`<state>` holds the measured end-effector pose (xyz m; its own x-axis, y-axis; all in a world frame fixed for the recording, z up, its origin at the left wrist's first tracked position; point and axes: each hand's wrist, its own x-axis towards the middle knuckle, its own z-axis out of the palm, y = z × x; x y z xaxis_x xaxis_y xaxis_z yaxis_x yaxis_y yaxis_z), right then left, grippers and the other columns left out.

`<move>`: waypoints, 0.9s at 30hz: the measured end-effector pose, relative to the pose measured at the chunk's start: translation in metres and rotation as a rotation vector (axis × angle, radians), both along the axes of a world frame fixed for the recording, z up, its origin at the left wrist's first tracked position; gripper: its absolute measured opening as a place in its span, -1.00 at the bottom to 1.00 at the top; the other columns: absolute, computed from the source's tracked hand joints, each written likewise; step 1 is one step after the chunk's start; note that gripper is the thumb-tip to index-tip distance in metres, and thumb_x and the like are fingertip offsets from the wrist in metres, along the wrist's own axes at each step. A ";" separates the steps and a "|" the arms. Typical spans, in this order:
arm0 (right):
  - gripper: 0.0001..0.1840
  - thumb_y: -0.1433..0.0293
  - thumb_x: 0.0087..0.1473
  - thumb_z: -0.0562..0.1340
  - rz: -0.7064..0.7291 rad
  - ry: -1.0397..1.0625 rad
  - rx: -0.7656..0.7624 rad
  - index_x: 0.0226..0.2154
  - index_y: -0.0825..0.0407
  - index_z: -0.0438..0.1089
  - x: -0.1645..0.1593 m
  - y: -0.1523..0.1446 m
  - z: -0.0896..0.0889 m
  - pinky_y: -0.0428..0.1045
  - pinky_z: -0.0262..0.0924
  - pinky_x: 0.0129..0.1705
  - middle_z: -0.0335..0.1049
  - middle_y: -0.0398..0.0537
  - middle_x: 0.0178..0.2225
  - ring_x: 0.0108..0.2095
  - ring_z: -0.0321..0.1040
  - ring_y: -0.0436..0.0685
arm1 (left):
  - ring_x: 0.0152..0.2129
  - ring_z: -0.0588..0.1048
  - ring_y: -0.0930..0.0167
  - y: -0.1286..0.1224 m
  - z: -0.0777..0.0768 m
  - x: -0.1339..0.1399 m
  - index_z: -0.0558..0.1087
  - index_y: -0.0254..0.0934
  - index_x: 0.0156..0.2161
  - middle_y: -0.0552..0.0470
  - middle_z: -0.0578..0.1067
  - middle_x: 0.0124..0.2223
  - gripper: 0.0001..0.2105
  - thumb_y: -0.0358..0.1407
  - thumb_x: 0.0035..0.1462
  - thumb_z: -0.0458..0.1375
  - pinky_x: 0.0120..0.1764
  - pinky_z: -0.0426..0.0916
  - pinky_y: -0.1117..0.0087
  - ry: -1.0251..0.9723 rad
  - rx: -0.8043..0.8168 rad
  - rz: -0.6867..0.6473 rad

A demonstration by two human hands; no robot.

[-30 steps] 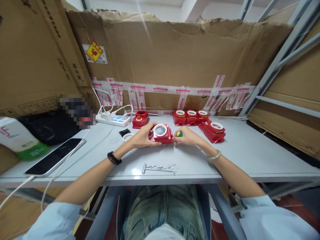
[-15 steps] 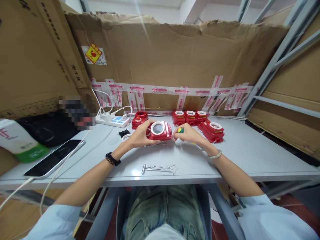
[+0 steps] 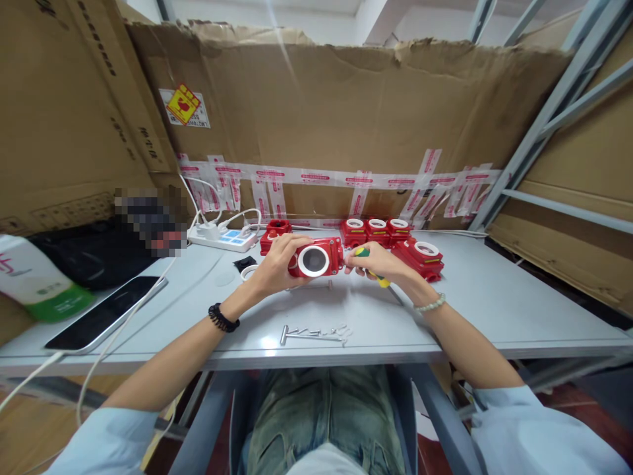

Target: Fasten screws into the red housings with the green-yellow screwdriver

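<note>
My left hand (image 3: 279,262) is closed around the left end of a red housing (image 3: 332,254) with a white ring and a dark round window, raised a little off the table and tilted so its window faces me. At the housing's right end, my right hand (image 3: 370,260) grips a screwdriver (image 3: 382,281) with a green and yellow handle; its shaft points down to the right, away from the housing. The right fingertips are close to the small fitting on that end; whether they touch it or hold a small part I cannot tell.
Near the front edge lie a T-shaped metal tool and small metal parts (image 3: 316,335). Behind stand several red housings (image 3: 377,232), with another (image 3: 419,258) at right and one (image 3: 275,232) at left. A power strip (image 3: 227,237), phone (image 3: 106,313) and white-green pouch (image 3: 44,280) occupy the left side.
The red housing has tilted further so its window faces me more squarely. My right hand has turned, and the screwdriver's handle and shaft now show more.
</note>
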<state>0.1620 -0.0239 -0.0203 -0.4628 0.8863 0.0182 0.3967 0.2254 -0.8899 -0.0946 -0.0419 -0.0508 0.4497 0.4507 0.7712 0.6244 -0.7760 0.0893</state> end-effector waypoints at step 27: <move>-0.87 0.51 -0.05 0.21 0.069 -0.325 0.788 -0.41 0.08 0.49 -0.019 0.003 -0.023 -0.08 0.18 -0.32 0.52 -0.07 -0.46 -0.48 0.37 0.01 | -0.13 0.49 0.21 0.010 0.014 -0.023 0.31 -0.25 0.02 -0.06 0.49 -0.03 -0.33 0.01 -0.18 0.36 -0.06 0.39 0.19 -0.186 -0.601 0.096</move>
